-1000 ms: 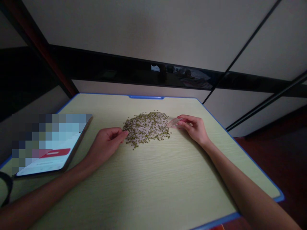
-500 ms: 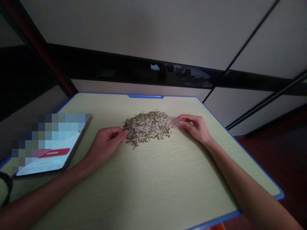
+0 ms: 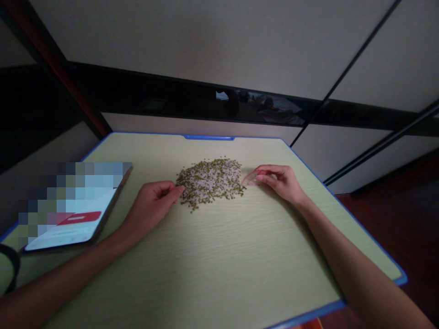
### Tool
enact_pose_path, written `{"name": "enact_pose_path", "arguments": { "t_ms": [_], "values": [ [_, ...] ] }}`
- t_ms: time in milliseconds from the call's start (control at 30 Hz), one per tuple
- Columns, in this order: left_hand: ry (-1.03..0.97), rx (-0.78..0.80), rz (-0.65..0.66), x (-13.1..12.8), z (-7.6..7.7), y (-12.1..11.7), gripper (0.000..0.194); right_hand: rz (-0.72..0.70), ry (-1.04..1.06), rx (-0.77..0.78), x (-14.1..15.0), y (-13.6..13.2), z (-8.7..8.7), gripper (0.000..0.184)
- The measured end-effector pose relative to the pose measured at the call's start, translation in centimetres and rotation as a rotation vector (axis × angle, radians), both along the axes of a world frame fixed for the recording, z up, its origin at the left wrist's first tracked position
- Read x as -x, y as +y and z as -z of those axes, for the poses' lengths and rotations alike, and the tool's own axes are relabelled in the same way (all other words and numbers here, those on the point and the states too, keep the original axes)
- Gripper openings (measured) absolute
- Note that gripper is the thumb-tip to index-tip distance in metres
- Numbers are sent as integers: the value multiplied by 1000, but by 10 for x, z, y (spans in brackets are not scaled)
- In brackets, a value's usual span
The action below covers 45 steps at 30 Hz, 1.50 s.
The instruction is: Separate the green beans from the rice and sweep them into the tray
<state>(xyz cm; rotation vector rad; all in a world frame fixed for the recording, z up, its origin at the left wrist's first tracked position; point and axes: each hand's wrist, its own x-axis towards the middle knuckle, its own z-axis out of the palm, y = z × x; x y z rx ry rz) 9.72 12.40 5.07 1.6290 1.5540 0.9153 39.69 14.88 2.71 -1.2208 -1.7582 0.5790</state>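
Note:
A mixed pile of small green beans and pale grains like rice (image 3: 212,180) lies spread on the table. At its left edge is my left hand (image 3: 157,198), thumb and forefinger pinched together by the beans. Whatever is between those fingertips is hidden. On the other side of the pile, my right hand (image 3: 279,180) pinches a clear curved plastic piece (image 3: 250,177) that looks like a protractor. The free end of this piece is at the pile's right edge; my fingers cover the other end.
The pale wood-patterned table (image 3: 222,265) has a blue rim and a blue handle strip (image 3: 209,137) at the far edge. A tablet (image 3: 77,228) with a lit screen lies at the left. Behind the table stands a light cabinet front (image 3: 192,41) with a dark glossy band.
The clear plastic piece has tilted slightly in my right hand, which has shifted a little. My left hand and the pile look almost the same.

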Motion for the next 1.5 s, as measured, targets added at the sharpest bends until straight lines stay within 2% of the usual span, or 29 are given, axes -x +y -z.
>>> {"name": "enact_pose_path", "arguments": {
  "t_ms": [767, 1167, 1500],
  "values": [
    [-23, -6, 11, 0, 1, -1, 33, -64, 37, 29, 30, -6, -2, 17],
    [-67, -12, 37, 1, 5, 0, 32, -163, 52, 75, 48, -4, 2, 30],
    [-72, -66, 69, 2, 7, 1, 33, -213, 5, 73, 72, -2, -2, 22]
  ]
}}
